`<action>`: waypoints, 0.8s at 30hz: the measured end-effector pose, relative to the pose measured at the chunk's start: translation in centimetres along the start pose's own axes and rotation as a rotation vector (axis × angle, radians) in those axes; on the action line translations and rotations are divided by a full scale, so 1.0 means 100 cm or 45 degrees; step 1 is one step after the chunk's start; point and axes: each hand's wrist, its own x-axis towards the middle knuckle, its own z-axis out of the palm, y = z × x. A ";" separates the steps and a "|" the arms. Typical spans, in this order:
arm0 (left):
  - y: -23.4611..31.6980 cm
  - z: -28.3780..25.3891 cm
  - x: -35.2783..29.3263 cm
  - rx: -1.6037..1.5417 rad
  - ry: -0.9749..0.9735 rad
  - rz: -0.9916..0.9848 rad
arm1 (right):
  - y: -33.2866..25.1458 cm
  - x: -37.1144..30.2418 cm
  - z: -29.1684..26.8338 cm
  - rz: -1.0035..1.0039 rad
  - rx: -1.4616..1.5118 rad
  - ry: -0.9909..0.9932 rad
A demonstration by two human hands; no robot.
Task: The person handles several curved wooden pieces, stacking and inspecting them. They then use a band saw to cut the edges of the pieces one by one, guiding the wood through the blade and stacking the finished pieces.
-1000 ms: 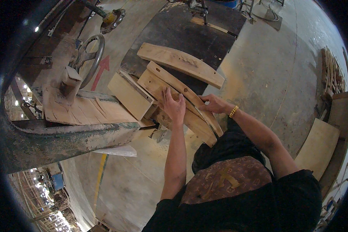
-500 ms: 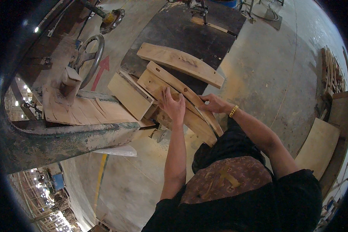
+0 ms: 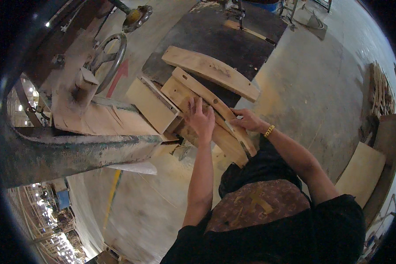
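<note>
The right hand (image 3: 247,120) pinches the right edge of a long, curved, light brown wood strip with holes in it (image 3: 223,111), its thumb and fingers near the strip's middle. The left hand (image 3: 201,118) has its fingers spread and rests on a flat, light brown wood board (image 3: 229,148) that lies along the left side of the strip. The strip sits between the two hands: just left of the right hand, and just right of the left hand. It is long from the far left to the near right, and the flat board points almost the same way. The right hand is the nearer one, since it touches the strip; I can't tell if the left thumb touches it too. The near ends of both pieces come close to the person's black pants (image 3: 270,160). Past the strip, on the far side, a thick, curved, light brown wood block (image 3: 211,72) lies on a dark, flat surface (image 3: 187,37). To the left are a pale wood box shape (image 3: 149,105), a worn green metal machine frame (image 3: 83,158) and a round grey metal wheel (image 3: 121,55).
</note>
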 end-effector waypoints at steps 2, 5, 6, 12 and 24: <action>-0.008 -0.003 0.002 -0.002 0.061 0.015 | -0.005 0.005 0.003 -0.105 0.100 -0.011; -0.007 -0.002 -0.001 0.061 -0.034 -0.107 | -0.014 0.002 0.006 0.042 0.072 0.003; -0.008 -0.003 -0.001 0.054 -0.026 -0.103 | -0.019 0.003 0.006 0.061 0.032 -0.018; -0.008 -0.003 0.002 0.034 0.020 -0.121 | -0.036 0.003 0.007 0.008 -0.100 -0.022; -0.006 0.000 0.008 -0.045 0.045 -0.100 | -0.035 -0.003 0.010 0.009 0.109 0.043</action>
